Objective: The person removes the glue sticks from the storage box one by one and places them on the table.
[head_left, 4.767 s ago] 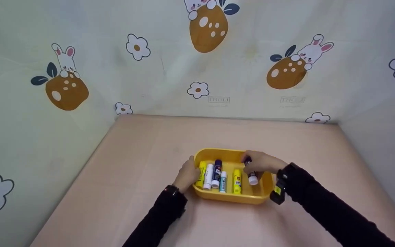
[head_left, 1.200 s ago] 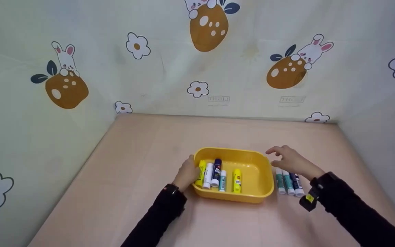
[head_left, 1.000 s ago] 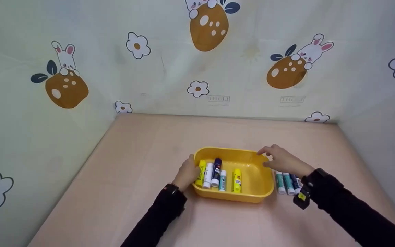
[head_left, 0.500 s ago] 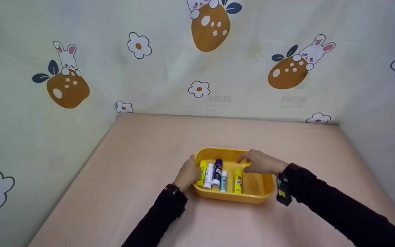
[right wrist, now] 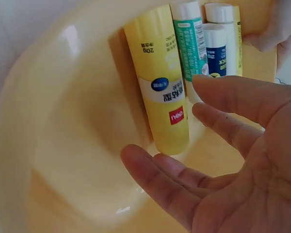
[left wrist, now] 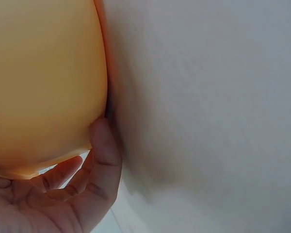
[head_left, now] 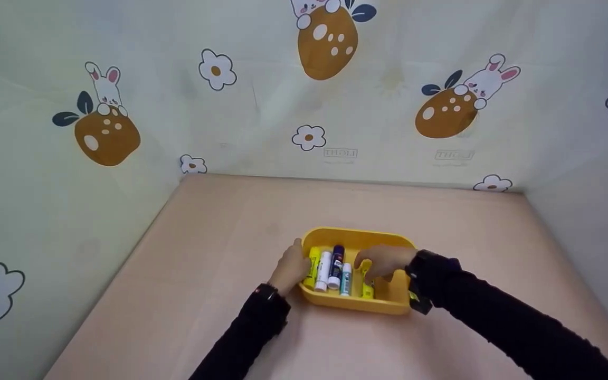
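Observation:
My left hand [head_left: 289,268] grips the left end of a yellow plastic tray [head_left: 354,305], thumb at the rim and fingers curled under its outer side. Inside stand out several glue sticks: a yellow one [head_left: 313,268], a white one [head_left: 323,272], a dark blue one [head_left: 335,269] and a small teal one [head_left: 345,282]. Apart from these lies another yellow glue stick [right wrist: 160,87]. My right hand [head_left: 388,259] reaches down into the tray around that stick. In the right wrist view its thumb and fingers are spread on both sides of the stick, close to it.
The tray sits on a pinkish-beige table [head_left: 240,227]. Behind it hangs a pale cloth [head_left: 262,105] printed with rabbits and flowers, with more cloth at both sides. A dark purple end [head_left: 454,261] peeks out past the right sleeve, which covers the area right of the tray.
My right hand first took a dark glue stick out to the tray's right, beside two teal ones. It has since moved left, back into the tray, down over the yellow stick. My left hand stayed.

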Tool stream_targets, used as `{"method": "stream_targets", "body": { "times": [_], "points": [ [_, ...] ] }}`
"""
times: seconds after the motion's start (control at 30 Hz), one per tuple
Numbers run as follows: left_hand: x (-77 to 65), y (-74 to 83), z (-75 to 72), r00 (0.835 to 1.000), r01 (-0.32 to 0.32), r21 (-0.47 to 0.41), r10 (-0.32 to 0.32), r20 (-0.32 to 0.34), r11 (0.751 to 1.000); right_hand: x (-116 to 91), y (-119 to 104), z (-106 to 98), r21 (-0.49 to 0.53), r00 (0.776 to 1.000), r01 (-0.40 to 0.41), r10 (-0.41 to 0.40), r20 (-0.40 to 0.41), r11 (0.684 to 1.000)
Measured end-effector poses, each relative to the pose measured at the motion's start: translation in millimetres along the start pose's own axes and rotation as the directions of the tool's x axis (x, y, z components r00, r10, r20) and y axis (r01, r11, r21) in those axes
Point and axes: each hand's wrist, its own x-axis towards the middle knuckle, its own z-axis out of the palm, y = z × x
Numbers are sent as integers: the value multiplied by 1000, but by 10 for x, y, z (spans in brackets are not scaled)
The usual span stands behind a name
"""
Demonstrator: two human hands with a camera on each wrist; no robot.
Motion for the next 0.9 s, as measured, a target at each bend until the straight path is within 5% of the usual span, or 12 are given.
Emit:
{"method": "stream_targets", "body": {
  "times": [0.37, 0.6, 0.9],
  "points": [
    [-4, 1, 5, 1000, 9, -28, -9, 5, 1000, 26, -100, 112, 121, 989, -143, 145, -14, 982],
    [-31, -18, -11, 997, -71, 5, 71, -27, 997, 93, -90, 133, 197, 985, -169, 175, -12, 966],
    [-16, -18, 2, 1000, -19, -14, 19, -10, 1000, 114, -74, 117, 164, 983, -180, 183, -1, 970]
  ]
}}
